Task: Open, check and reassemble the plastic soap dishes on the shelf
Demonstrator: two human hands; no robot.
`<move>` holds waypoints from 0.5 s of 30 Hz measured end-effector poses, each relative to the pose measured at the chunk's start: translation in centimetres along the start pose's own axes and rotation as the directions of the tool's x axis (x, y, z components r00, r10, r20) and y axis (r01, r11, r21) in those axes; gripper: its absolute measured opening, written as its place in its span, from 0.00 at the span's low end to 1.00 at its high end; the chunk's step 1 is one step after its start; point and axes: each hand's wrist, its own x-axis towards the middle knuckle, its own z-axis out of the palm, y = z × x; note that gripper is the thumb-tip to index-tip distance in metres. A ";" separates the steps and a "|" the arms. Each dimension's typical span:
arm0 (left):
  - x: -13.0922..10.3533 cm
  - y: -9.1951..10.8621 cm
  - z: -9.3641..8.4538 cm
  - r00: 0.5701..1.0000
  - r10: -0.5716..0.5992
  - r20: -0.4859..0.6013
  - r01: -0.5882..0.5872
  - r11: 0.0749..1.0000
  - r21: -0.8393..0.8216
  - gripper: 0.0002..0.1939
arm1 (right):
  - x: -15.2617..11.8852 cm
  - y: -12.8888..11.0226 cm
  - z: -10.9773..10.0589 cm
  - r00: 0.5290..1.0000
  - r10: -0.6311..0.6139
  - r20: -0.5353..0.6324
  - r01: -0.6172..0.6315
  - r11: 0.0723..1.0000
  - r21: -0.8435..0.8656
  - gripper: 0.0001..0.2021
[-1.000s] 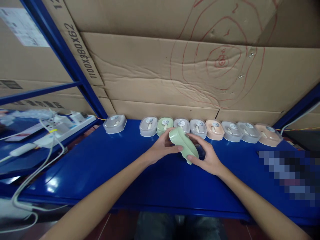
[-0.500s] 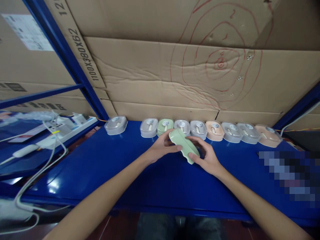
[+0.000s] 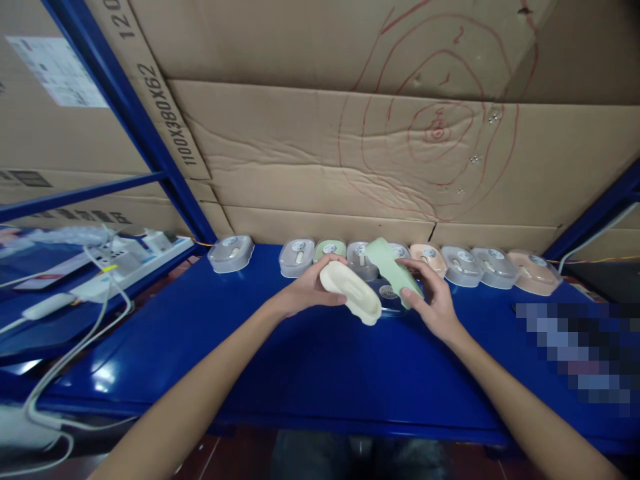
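Note:
My left hand [image 3: 316, 288] is closed on the near end of a cream oval plastic tray [image 3: 353, 293], tilted with its hollow side toward me. Beside it, my right hand [image 3: 434, 293] grips a light green wavy-edged plastic tray [image 3: 391, 267], turned up on its side. The two trays are apart, with a small gap between them. Behind and below them a clear plastic lid [image 3: 393, 301] with a round sticker lies on the blue shelf [image 3: 300, 373], partly hidden by the trays and my right hand.
Several lidded boxes line the back: a grey box [image 3: 231, 255] alone at left, then a green box [image 3: 330, 250], a peach box [image 3: 535, 272] and others. Cardboard [image 3: 300, 133] walls the back. A power strip [image 3: 125, 267] and white cables lie left; a blurred patch covers the right.
The green tray has come away from the cream tray and moved right and up in my right hand. The cream tray now shows in my left hand, and the clear lid is more visible.

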 end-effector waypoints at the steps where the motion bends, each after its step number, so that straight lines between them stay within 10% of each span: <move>1: -0.1 0.4 -0.5 0.997 -0.015 0.069 0.013 0.999 0.036 0.35 | 0.2 0.1 -0.5 0.999 -0.014 0.033 0.014 1.000 0.001 0.23; 9: -0.8 1.5 -2.4 0.956 -0.071 0.286 -0.067 0.893 0.444 0.31 | 1.4 -0.7 -3.1 0.960 -0.067 0.271 0.053 0.997 0.057 0.23; 15: -0.6 0.4 -3.6 0.964 -0.182 0.195 -0.063 0.556 0.829 0.28 | 1.9 -1.8 -5.0 0.786 -0.035 0.617 -0.016 0.997 0.076 0.18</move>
